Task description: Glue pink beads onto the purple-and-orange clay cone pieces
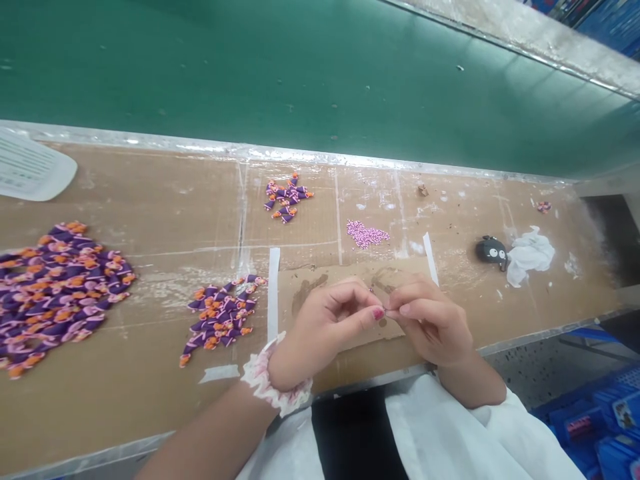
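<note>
My left hand [330, 319] and my right hand [436, 321] meet above a taped-down cardboard piece [310, 283]. Thumb and forefinger are pinched on each hand, fingertips almost touching. A tiny dark pinkish bit shows between them, too small and covered to name. Just beyond the hands lies a small heap of pink-purple bits [367, 235]. Little purple, pink and orange figures form a pile [220, 312] left of my left wrist, and a smaller group [287, 197] lies farther back.
A large pile of the same figures [65, 293] covers the left side, below a white plastic sheet or lid [33, 167]. To the right are a black item with cartoon eyes [490, 251] and crumpled white tissue [530, 255]. A green surface [250, 73] runs behind the table's raised edge.
</note>
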### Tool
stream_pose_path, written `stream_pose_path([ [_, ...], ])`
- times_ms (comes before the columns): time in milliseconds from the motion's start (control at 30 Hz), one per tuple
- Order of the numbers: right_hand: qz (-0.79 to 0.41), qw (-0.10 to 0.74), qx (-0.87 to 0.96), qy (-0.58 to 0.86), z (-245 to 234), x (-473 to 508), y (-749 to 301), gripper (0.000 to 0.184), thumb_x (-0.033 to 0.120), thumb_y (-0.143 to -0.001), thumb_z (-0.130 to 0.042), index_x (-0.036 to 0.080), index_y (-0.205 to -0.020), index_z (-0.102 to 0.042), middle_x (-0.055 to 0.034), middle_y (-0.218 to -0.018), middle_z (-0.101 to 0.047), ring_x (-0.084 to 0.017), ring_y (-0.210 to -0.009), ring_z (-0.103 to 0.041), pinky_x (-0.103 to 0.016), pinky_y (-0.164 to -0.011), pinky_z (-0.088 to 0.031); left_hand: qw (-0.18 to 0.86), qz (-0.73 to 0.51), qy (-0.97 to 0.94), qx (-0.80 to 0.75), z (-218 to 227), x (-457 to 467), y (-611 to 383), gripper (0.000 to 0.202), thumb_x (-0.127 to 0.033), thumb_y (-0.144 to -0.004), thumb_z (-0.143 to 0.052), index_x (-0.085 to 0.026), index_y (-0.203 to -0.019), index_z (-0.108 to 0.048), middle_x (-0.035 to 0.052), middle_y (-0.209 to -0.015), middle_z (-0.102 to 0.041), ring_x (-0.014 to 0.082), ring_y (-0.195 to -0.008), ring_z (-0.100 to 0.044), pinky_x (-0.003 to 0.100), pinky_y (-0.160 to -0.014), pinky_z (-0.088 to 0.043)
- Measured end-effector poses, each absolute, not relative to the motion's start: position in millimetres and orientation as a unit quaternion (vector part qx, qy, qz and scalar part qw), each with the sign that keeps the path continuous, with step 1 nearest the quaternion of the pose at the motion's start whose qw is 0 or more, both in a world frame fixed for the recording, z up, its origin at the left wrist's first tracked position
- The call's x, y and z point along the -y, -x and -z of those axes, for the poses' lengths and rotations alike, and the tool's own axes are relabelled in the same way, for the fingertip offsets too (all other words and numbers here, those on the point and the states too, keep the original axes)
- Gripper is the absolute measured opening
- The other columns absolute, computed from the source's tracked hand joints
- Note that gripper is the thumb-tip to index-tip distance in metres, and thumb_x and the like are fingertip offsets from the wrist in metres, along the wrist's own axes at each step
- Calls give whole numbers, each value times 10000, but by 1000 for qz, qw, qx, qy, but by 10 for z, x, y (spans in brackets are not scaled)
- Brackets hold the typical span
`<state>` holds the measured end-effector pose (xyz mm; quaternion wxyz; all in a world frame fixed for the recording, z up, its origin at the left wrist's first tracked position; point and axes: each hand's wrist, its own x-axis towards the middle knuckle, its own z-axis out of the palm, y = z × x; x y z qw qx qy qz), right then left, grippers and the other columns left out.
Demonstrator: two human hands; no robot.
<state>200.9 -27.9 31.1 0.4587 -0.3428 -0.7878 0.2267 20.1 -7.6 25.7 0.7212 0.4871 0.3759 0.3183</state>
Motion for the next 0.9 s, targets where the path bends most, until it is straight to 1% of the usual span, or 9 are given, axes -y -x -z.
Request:
stream_pose_path([
  [133,-212,425,811,342,-308,273,-2034,213,25,-876,-527,208,-982,-544,-52,-841,-673,-157,-746,-603,-299,-640,-524,687,-279,-551,-384,-273,39,-168,145,-231,-835,-590,-173,-704,-616,-10,-691,-562,114,-625,-478,247,-580,-379],
  [233,-217,413,819,335,-306,262,-2023,221,23,-871,-528,211,-985,-559,-52,-844,-663,-158,-738,-604,-300,-629,-527,656,-298,-587,-369,-267,37,-172,156,-206,-856,-549,-176,-708,-585,-12,-698,-534,115,-640,-475,242,-585,-382],
  [367,-237,465,784,337,-300,266,-1961,274,-8,-836,-554,215,-993,-538,-35,-849,-620,-143,-725,-608,-302,-637,-535,617,-367,-612,-331,-253,69,-199,152,-116,-860,-505,-181,-738,-569,-7,-742,-545,114,-698,-507,234,-640,-412],
  [467,-253,494,760,339,-293,286,-1919,284,-41,-810,-556,218,-915,-506,-27,-865,-599,-134,-728,-608,-299,-640,-537,575,-408,-630,-325,-245,98,-223,171,-76,-853,-493,-185,-736,-555,-10,-733,-530,111,-696,-502,228,-644,-417],
  [567,-268,498,750,342,-286,306,-1905,288,-46,-803,-544,228,-829,-457,-16,-861,-588,-133,-724,-605,-299,-634,-531,545,-423,-643,-333,-236,127,-252,168,-81,-856,-496,-189,-740,-550,-5,-740,-527,115,-681,-502,226,-607,-419],
  [633,-276,500,745,343,-285,313,-1906,292,-38,-796,-551,230,-814,-439,-14,-861,-585,-137,-726,-606,-307,-640,-531,524,-434,-650,-339,-223,148,-270,163,-84,-859,-501,-192,-747,-547,0,-751,-535,117,-677,-510,228,-593,-424],
  [800,-293,497,740,346,-292,314,-1909,292,-32,-787,-559,230,-822,-438,-13,-860,-573,-135,-716,-589,-302,-623,-525,445,-473,-677,-345,-178,195,-285,139,-87,-867,-517,-199,-798,-562,13,-798,-576,132,-735,-554,248,-660,-467],
  [900,-294,494,743,343,-295,309,-1906,293,-32,-780,-554,233,-817,-434,-7,-842,-562,-135,-706,-581,-300,-613,-521,406,-478,-699,-344,-172,203,-280,134,-87,-868,-514,-206,-832,-565,16,-816,-588,137,-743,-566,253,-663,-480],
])
